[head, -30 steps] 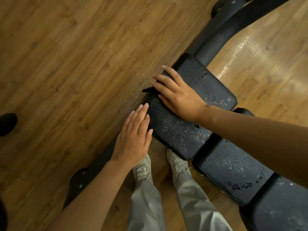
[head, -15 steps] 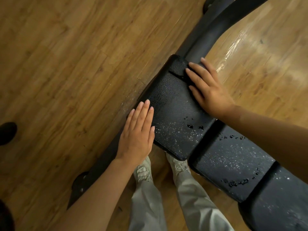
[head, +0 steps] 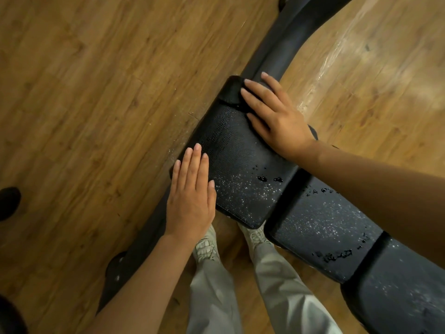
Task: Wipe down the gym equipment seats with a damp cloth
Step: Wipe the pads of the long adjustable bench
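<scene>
- Head view, risks first: pressing a dark cloth (head: 231, 92) onto the far end of the nearest seat pad (head: 243, 160) with the right hand (head: 274, 119), fingers straight and laid flat over it, not curled round it.
- Resting the left hand (head: 192, 191) flat and relaxed on the near left edge of the same pad, holding nothing.
- Risking a slip of the cloth out from under flat fingers, since nothing is pinching it; probably ending up past the pad's end, on the black frame beam (head: 296, 42).
- Risking missed patches: leaving water droplets (head: 243, 191) standing on the near half of the pad, with black against black making it hard to judge what is wiped.
- Possibly pushing water off the edge onto the floor (head: 96, 92); wet planks beside the shoes (head: 207, 244) meaning slippery footing.
- Leaning on a wet pad with the left palm, so perhaps sliding.
- Head view, surface and room: showing textured black upholstery, with a second pad (head: 325, 225) and a third pad (head: 397, 297) running off to the right, both speckled with drops and looking unwiped.
- Showing warm brown wood-look planks all round, glare on the far right, and a dark rounded object (head: 8, 201) at the left edge, too cut off to identify.
</scene>
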A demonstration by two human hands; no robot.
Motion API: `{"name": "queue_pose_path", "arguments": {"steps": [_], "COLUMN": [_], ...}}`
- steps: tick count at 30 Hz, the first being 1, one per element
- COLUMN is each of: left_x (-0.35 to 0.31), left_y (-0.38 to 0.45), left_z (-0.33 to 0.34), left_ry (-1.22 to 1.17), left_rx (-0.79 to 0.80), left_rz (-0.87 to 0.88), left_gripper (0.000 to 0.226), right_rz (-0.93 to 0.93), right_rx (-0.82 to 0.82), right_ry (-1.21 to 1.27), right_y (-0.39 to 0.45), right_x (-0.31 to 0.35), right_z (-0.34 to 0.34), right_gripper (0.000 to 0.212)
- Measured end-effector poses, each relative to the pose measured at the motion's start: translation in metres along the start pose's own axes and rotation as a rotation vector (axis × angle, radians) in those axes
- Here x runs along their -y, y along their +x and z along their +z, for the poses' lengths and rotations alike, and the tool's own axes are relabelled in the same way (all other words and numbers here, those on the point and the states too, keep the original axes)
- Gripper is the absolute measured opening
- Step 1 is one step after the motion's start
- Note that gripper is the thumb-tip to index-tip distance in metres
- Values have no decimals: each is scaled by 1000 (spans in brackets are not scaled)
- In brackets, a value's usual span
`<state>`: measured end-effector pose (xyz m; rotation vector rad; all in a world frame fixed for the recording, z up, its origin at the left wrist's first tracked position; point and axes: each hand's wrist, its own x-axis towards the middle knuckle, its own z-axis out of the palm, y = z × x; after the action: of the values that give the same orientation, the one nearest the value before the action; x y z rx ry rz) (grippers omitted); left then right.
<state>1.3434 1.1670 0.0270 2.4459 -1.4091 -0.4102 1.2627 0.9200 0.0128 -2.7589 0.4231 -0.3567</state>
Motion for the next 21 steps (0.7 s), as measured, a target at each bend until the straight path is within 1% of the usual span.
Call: {"name": "queue_pose_path", "arguments": {"steps": [4,6,10,12,15,18,21], "left_x": [0,-1,-2,-2,-1,-1,-1], "left_y": [-1,0,-1,-1,-1,0,0], "left_z": [2,4,6,6,5,5,4], "left_ry": [18,29,37,36,36,31,23], "left_rx": [3,2,-1,0,-1,1,4], "left_rz": [-4,-7,-18,-14,-8,-9,-16], "left_gripper": [55,55,55,55,55,55,55], "right_rz": [90,126,160,166,227,190,54], "right_rx": [47,66,90,66,-3,-11,60], "right_ry": [-23,-31,-34,-41,-18,23,91], "right_y": [-65,-83,-76,-61,-53,-72,-102], "right_x": [-14,-12,-10,-14,-12,3,23], "right_z": [-23,-28,-28,-26,-20,-16,-15], "right_gripper": [41,44,52,48,42,37,35]}}
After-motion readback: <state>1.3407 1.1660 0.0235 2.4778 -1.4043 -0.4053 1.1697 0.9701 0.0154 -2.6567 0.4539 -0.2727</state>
